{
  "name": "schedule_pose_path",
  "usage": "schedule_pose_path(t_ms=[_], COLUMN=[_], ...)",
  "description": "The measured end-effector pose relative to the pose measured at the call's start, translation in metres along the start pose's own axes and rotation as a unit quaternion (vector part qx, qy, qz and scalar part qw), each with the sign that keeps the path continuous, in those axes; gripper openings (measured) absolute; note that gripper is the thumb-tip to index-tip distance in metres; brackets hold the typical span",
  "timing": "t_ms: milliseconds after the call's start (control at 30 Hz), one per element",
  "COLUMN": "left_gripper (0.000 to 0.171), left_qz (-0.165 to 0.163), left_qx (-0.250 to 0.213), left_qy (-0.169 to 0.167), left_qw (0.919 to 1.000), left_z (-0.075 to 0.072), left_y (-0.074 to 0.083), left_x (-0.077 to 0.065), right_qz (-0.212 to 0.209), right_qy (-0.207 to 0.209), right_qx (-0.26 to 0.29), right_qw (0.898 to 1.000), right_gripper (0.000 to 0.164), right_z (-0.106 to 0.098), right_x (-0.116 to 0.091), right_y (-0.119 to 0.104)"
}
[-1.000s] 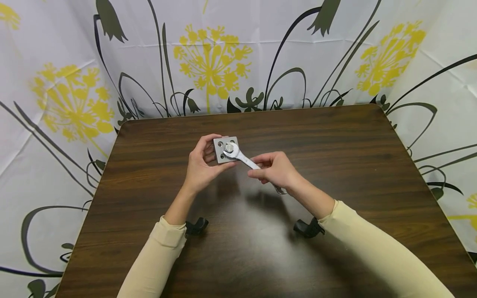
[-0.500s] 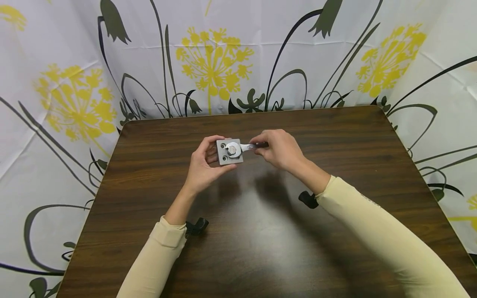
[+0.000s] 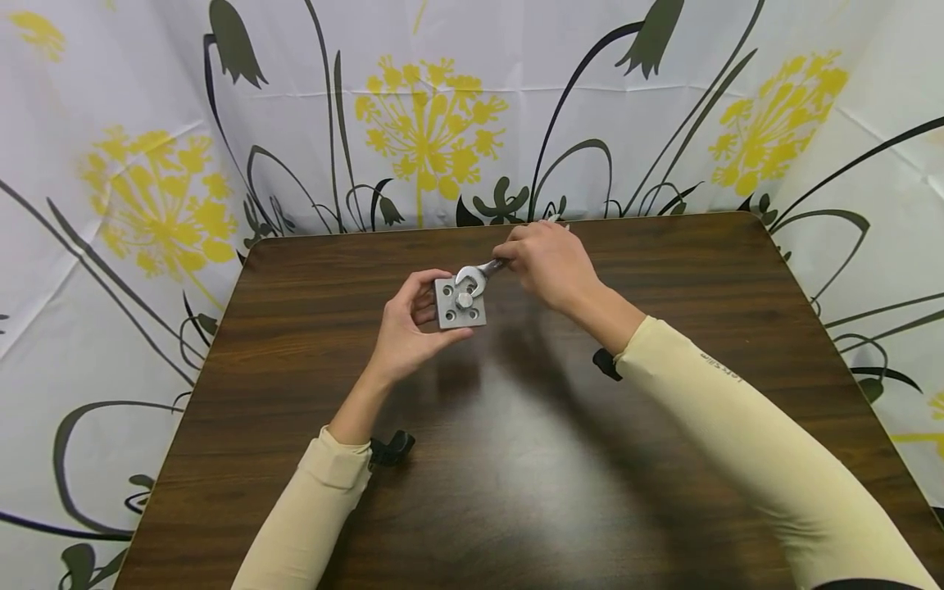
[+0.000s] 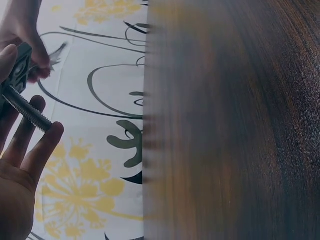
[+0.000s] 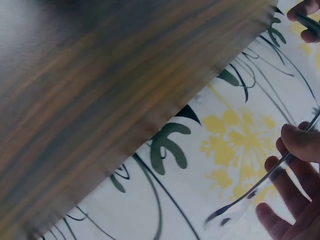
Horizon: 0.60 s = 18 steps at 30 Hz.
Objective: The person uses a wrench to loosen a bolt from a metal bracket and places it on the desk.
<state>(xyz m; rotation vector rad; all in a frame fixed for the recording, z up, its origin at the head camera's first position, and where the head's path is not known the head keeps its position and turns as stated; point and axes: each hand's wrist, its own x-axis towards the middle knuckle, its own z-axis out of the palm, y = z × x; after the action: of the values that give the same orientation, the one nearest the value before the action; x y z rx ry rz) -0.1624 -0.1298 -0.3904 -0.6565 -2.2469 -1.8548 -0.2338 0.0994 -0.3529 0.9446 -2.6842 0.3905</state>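
Note:
My left hand (image 3: 404, 336) holds a square grey metal plate (image 3: 447, 315) by its edges, above the table. Holes show near the plate's corners, and a hex bolt head (image 3: 464, 301) sits at its middle. In the left wrist view, the threaded bolt shank (image 4: 30, 111) sticks out behind the plate, close to my fingers. My right hand (image 3: 551, 266) pinches a silver wrench (image 3: 492, 267) by its handle, which slants up to the right. The wrench's open end overlaps the upper side of the bolt head; whether they touch, I cannot tell.
A dark wood-grain table (image 3: 310, 328) lies beneath both hands. Behind it hangs a white curtain (image 3: 472, 49) with yellow and grey-green flower prints. Black wrist mounts (image 3: 393, 448) stick out from the sleeves.
My right hand has swung the wrench handle from lower right to upper right. The wrench's open end has shifted from around the bolt head to its upper side. The left hand keeps its hold.

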Motion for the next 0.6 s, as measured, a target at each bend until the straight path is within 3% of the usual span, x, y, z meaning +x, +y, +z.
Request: schedule_pose_path(t_ms=[167, 300, 433, 600], left_gripper=[0.073, 0.073, 0.073, 0.072], left_qz=[0.010, 0.016, 0.019, 0.019], left_qx=[-0.008, -0.009, -0.003, -0.002], left_qy=[0.004, 0.007, 0.008, 0.006], left_qw=[0.9999, 0.9998, 0.9998, 0.9998], left_z=[-0.002, -0.003, -0.004, -0.004], left_y=[-0.002, -0.003, -0.003, -0.004], left_x=[0.000, 0.000, 0.000, 0.000], right_qz=[0.102, 0.178, 0.260, 0.358], right_qy=[-0.025, -0.076, -0.140, -0.197], right_qx=[0.026, 0.061, 0.115, 0.184], right_qw=[0.994, 0.979, 0.948, 0.894], right_gripper=[0.023, 0.016, 0.013, 0.021], right_z=[0.003, 0.005, 0.010, 0.028], right_x=[-0.013, -0.030, -0.047, -0.070], right_y=[0.009, 0.016, 0.025, 0.041])
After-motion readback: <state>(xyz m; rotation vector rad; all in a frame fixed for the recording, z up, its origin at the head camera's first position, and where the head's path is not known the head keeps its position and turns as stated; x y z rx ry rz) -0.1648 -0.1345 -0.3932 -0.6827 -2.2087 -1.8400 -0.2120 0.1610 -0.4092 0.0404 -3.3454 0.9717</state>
